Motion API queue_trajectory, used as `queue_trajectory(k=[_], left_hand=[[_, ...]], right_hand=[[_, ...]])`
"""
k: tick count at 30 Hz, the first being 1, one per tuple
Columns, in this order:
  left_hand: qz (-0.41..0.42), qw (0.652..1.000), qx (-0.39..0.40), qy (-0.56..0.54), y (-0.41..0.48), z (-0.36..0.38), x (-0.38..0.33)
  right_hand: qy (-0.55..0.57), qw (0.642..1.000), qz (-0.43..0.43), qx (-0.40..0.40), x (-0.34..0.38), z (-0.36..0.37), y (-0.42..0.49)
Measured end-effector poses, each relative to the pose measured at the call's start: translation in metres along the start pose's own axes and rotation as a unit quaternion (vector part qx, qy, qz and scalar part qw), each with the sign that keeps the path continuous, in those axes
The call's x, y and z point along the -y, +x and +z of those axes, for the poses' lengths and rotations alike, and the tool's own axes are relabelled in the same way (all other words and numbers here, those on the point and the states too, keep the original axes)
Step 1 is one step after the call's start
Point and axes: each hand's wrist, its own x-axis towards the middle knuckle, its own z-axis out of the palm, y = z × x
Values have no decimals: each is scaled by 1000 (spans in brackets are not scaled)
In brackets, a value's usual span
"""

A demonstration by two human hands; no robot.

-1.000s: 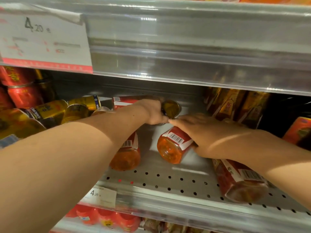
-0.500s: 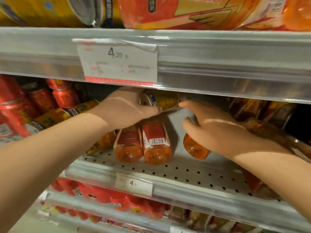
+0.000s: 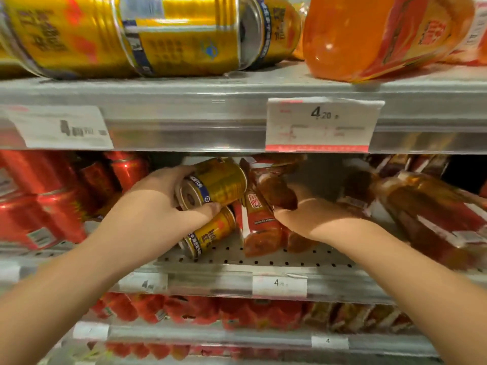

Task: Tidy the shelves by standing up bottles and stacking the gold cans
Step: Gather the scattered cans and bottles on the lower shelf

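On the middle shelf [image 3: 237, 259] my left hand [image 3: 163, 206] grips a gold can [image 3: 218, 183] lying on its side, thumb under it and fingers over its top. A second gold can [image 3: 210, 234] lies just below it on the perforated shelf. My right hand [image 3: 311, 214] holds the bottom of a tipped red-labelled tea bottle [image 3: 276, 188]; its fingers are hidden behind the bottle. More bottles [image 3: 261, 227] lie flat under it, and others [image 3: 427, 206] lie to the right. On the top shelf several gold cans [image 3: 158, 35] and an orange bottle [image 3: 369, 38] lie on their sides.
Red cans [image 3: 44, 196] stand and lean at the left of the middle shelf. Price tags [image 3: 321, 125] hang on the upper shelf rail close above my hands. Lower shelves [image 3: 210, 335] carry rows of red bottles.
The view has swung left and up, bringing the top shelf into sight. My left hand has closed round the gold can and pulled it forward. My right hand has taken hold of a bottle.
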Motion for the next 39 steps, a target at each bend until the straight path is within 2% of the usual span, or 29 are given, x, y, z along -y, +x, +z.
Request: queue_trajectory(k=[6, 13, 17, 20, 28, 32, 35, 37, 39], left_hand=[[17, 998, 26, 46, -1, 8, 6], [-6, 1000, 26, -9, 16, 23, -6], [7, 1000, 29, 3, 33, 35, -15], [17, 999, 29, 2, 38, 47, -20], [10, 1000, -2, 14, 41, 59, -25], [8, 999, -27, 24, 44, 60, -32], [10, 999, -32, 9, 43, 64, -32], [9, 999, -31, 2, 44, 69, -32], [11, 1000, -28, 4, 46, 74, -33]], right_hand=[[60, 997, -5, -48, -12, 1, -6], [106, 988, -15, -110, -28, -16, 3], [72, 986, -60, -138, -27, -42, 19], [7, 984, -80, -161, -23, -51, 30], [-152, 977, -92, -116, -30, -39, 49], [-268, 946, -178, -40, -40, -57, 49], [-274, 928, -252, 23, -55, -64, 46], [-248, 927, -280, 13, -61, -63, 49], [-234, 926, -292, -40, -61, -60, 58]])
